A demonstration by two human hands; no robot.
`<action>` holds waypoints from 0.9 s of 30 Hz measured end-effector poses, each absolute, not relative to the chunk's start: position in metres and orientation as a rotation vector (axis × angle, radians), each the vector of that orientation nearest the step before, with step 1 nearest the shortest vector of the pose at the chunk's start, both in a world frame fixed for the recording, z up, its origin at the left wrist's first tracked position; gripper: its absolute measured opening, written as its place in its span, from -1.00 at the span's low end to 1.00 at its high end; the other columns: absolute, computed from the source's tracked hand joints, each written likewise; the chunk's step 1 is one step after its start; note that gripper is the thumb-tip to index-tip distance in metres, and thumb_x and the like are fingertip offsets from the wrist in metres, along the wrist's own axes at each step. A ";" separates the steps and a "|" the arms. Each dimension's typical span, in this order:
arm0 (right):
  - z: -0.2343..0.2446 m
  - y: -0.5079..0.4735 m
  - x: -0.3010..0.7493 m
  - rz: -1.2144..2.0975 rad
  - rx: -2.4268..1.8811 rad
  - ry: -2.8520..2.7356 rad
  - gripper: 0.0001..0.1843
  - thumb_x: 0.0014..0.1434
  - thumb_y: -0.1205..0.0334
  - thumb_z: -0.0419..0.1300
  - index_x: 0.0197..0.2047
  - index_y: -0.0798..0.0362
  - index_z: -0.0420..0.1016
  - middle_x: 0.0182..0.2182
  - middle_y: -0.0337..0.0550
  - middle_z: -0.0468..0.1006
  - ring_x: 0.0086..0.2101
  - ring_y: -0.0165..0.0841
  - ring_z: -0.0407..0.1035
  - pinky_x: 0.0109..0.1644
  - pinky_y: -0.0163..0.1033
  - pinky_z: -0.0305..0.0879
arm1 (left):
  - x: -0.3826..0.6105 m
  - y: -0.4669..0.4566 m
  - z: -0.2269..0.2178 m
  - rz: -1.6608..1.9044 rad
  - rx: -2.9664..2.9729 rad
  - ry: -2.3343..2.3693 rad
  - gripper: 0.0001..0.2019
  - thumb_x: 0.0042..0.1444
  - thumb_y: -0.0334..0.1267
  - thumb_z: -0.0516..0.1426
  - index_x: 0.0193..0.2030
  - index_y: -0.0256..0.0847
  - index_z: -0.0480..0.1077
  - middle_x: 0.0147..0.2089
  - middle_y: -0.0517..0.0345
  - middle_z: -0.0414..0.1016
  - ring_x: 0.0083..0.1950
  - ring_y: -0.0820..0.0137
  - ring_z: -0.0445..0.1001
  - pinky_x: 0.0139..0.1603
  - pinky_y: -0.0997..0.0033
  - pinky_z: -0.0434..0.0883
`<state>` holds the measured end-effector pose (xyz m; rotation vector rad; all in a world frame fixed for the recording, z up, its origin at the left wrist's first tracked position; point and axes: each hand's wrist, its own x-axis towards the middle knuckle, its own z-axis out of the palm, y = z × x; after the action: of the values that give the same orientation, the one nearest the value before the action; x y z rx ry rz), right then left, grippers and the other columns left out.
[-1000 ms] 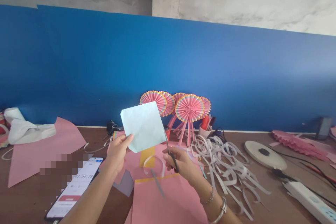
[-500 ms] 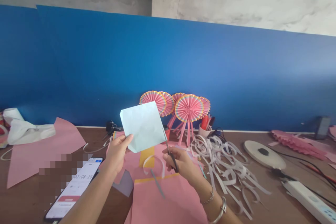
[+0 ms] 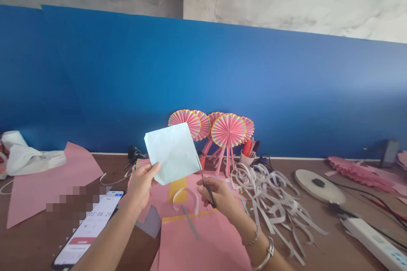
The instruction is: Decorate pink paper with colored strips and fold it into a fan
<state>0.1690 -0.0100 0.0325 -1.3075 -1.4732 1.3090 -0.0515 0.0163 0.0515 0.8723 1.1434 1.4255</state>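
A pale blue, roughly square sheet of paper (image 3: 171, 152) is held up above the brown table (image 3: 133, 250), tilted. Its lower left edge is clamped by the left hand (image 3: 141, 184), the thumb being laid on the near face. A pair of slim black-handled scissors (image 3: 210, 192) is gripped in the right hand (image 3: 219, 197), whose fingers are closed around the handles; the blades are brought up to the sheet's right edge, but whether paper is caught between them cannot be told. Behind the sheet, pink pleated paper fans with striped rims (image 3: 229, 130) are stood up, one being partly covered by it. Below the sheet, large pink paper (image 3: 203, 241) is spread, with a narrow grey strip (image 3: 190, 223) laid on it. To the sheet's right, a tangle of curled white strips (image 3: 276, 219) is heaped; to its lower left, a lit black-edged phone (image 3: 89, 228) is placed.
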 end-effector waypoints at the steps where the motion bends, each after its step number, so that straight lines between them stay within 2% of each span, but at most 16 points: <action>1: 0.033 -0.010 0.169 1.307 -1.308 -1.473 -0.56 -0.03 -0.09 0.25 -0.25 0.11 0.42 -0.61 -0.34 0.36 -0.60 -0.47 0.29 -0.51 -0.34 0.19 | -0.052 0.017 0.051 1.423 0.867 1.144 -0.52 -0.34 0.02 0.36 -0.33 -0.31 0.51 -0.34 0.01 0.59 -0.27 0.17 0.53 -0.31 0.33 0.42; 8: 0.032 -0.010 0.170 1.276 -1.304 -1.476 -0.62 -0.01 -0.06 0.24 -0.31 0.10 0.42 -0.65 -0.36 0.31 -0.62 -0.47 0.27 -0.53 -0.36 0.17 | -0.053 0.018 0.049 1.406 0.862 1.109 -0.52 -0.33 0.02 0.37 -0.33 -0.33 0.52 -0.34 -0.02 0.59 -0.27 0.17 0.53 -0.29 0.31 0.41; 27: 0.025 -0.005 0.169 1.219 -1.328 -1.441 -0.65 -0.08 -0.03 0.26 -0.35 0.09 0.44 -0.72 -0.40 0.28 -0.70 -0.49 0.22 -0.62 -0.38 0.11 | -0.054 0.020 0.045 1.407 0.848 1.089 -0.52 -0.34 0.00 0.37 -0.32 -0.34 0.53 -0.31 -0.06 0.59 -0.23 0.15 0.53 -0.29 0.31 0.43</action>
<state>0.1692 -0.0050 0.0250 -1.3276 -1.4406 1.2192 -0.0536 0.0196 0.0454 0.8479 1.0887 1.4070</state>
